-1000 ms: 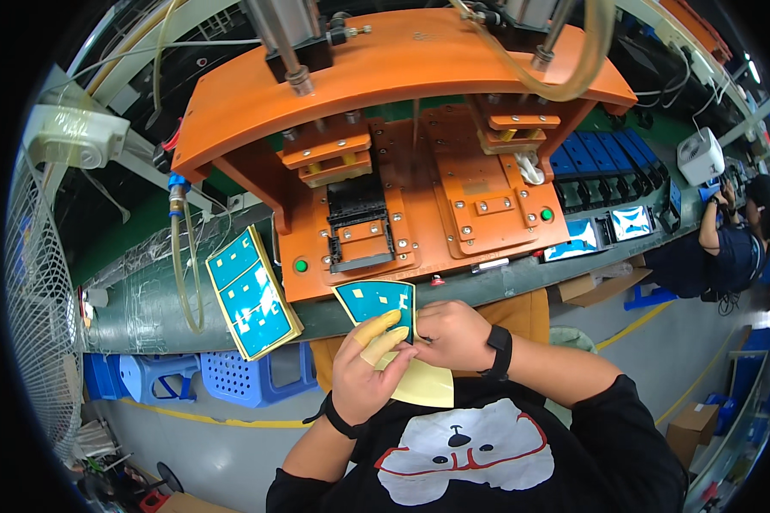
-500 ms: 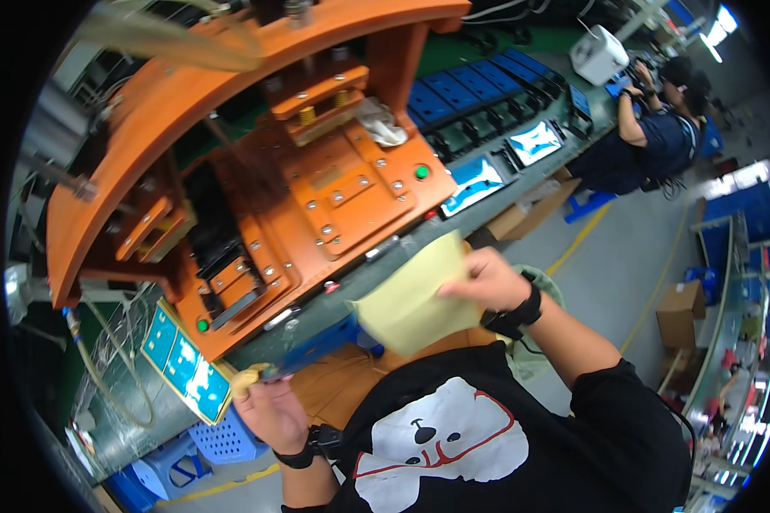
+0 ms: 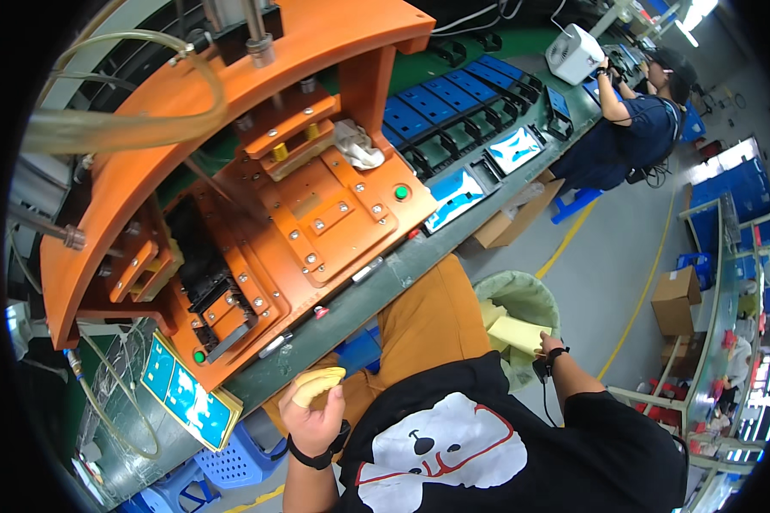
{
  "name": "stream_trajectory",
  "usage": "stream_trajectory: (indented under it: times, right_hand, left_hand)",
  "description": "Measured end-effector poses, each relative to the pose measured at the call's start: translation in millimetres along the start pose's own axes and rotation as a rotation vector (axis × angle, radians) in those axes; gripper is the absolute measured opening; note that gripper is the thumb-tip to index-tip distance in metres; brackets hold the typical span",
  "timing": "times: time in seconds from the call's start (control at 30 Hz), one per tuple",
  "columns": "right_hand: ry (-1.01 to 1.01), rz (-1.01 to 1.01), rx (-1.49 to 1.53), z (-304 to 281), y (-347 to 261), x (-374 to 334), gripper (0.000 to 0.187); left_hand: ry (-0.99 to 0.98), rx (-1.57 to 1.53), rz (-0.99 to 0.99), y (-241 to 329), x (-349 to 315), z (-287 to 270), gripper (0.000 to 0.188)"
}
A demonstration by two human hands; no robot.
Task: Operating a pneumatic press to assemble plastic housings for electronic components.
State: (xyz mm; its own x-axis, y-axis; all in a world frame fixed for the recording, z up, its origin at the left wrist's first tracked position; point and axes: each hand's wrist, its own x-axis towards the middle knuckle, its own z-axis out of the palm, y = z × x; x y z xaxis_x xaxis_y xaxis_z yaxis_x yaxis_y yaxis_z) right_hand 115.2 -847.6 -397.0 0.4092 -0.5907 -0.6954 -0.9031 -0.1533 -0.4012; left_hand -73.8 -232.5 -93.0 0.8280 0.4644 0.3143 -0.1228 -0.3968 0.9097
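Observation:
My right hand (image 3: 553, 344) reaches out to the right and grips the edge of a pale yellow paper sheet (image 3: 520, 333) over the mouth of a bin with a green liner (image 3: 535, 295). Yellow covers (image 3: 320, 382) wrap the fingers of my left hand (image 3: 314, 421). That hand is raised near my lap with its fingers curved and the thumb a little apart. Nothing shows between them. Ahead stands an orange press fixture (image 3: 325, 214) with a black part (image 3: 201, 256) in its left nest.
A stack of blue-and-white printed sheets (image 3: 184, 389) lies left of the fixture. Blue panels (image 3: 441, 98) line the bench, with shiny film-covered parts (image 3: 456, 198) nearer. A white box-shaped device (image 3: 573, 54) and a co-worker (image 3: 637, 128) are far right. A blue stool (image 3: 231, 453) stands lower left.
My right hand has carried the yellow sheet from in front of my chest to the right, over the bin. My left hand has moved right, away from the printed sheets.

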Motion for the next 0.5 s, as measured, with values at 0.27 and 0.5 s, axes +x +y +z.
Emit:
stream_trajectory:
  times: [0.27,0.5]
  right_hand:
    - [-0.681,-1.182,0.149,160,-212,-300,0.017]
    - [-0.955,-2.381,-0.048,203,-268,-577,0.048]
  left_hand:
    - [-0.022,0.263,0.114,9,3,-24,0.022]
    - [-0.027,0.347,0.149,33,-1,-45,0.021]
